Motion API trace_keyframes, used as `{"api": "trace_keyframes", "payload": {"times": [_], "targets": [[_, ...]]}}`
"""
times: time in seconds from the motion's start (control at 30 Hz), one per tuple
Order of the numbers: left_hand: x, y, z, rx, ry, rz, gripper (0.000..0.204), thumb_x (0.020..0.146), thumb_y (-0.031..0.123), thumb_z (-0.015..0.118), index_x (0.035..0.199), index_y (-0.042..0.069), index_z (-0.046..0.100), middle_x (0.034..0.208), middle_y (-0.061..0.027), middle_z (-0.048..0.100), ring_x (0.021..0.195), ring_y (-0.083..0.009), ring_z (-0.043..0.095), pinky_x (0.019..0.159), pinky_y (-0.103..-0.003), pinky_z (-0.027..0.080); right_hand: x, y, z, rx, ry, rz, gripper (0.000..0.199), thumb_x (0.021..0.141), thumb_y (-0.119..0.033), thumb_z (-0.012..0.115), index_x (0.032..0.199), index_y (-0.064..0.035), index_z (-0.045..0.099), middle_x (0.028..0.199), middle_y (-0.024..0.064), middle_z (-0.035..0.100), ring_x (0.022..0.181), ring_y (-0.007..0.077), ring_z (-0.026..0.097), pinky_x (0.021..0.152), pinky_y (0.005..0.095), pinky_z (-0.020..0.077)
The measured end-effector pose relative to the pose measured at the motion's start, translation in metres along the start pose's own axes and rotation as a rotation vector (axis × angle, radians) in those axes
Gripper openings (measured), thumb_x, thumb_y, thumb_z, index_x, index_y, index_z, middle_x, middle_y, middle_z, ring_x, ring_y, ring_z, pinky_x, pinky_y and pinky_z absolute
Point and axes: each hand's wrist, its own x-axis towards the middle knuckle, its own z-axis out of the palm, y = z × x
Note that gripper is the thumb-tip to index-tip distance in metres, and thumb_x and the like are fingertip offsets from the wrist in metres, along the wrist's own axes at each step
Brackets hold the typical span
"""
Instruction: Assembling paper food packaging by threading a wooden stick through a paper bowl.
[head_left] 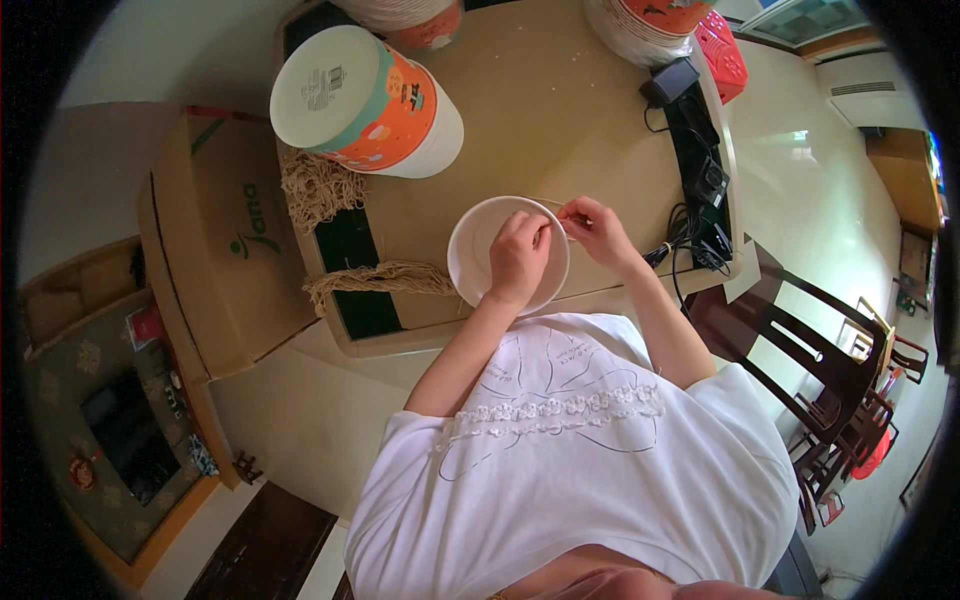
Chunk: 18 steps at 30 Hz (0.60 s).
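An open white paper bucket (478,262) stands near the table's front edge, its mouth facing up. Over its opening, my left hand (522,255) has its fingers pinched together close to the inner right wall; what is between them is hidden. Just outside the same part of the rim, my right hand (597,232) pinches a thin tan cord (546,201), which runs behind the bucket's far rim. The fingertips of both hands nearly meet across the rim. A bundle of tan cords (385,280) lies left of the bucket, reaching its side.
Upturned nested buckets (400,125) with orange and green print stand at the far left, beside a heap of tan cords (322,190). More bucket stacks (650,28) line the far edge. Black adapters and cables (708,185) lie at right. A cardboard box (235,240) adjoins the table.
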Motion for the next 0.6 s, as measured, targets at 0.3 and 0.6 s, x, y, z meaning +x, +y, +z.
{"api": "trace_keyframes", "payload": {"times": [0.3, 0.6], "targets": [[-0.004, 0.001, -0.032, -0.130, 0.013, -0.093, 0.002, 0.081, 0.004, 0.064, 0.082, 0.005, 0.062, 0.076, -0.0077, 0.059, 0.060, -0.0198, 0.057, 0.056, -0.031, 0.047, 0.002, -0.047, -0.039, -0.484, -0.156, 0.141, 0.025, 0.082, -0.003, 0.065, 0.106, -0.0045, 0.061, 0.074, 0.0066, 0.060, 0.068, 0.0117, 0.057, 0.061, 0.0274, 0.0450], [-0.003, 0.008, -0.032, -0.135, 0.042, -0.070, 0.003, 0.082, 0.005, 0.064, 0.085, 0.003, 0.063, 0.075, -0.0081, 0.058, 0.061, -0.0196, 0.056, 0.057, -0.031, 0.046, 0.037, -0.176, 0.004, -0.541, -0.350, -0.778, 0.024, 0.080, -0.005, 0.063, 0.104, -0.0079, 0.062, 0.113, 0.0109, 0.059, 0.104, 0.0313, 0.055, 0.086, 0.0388, 0.0460]]}}
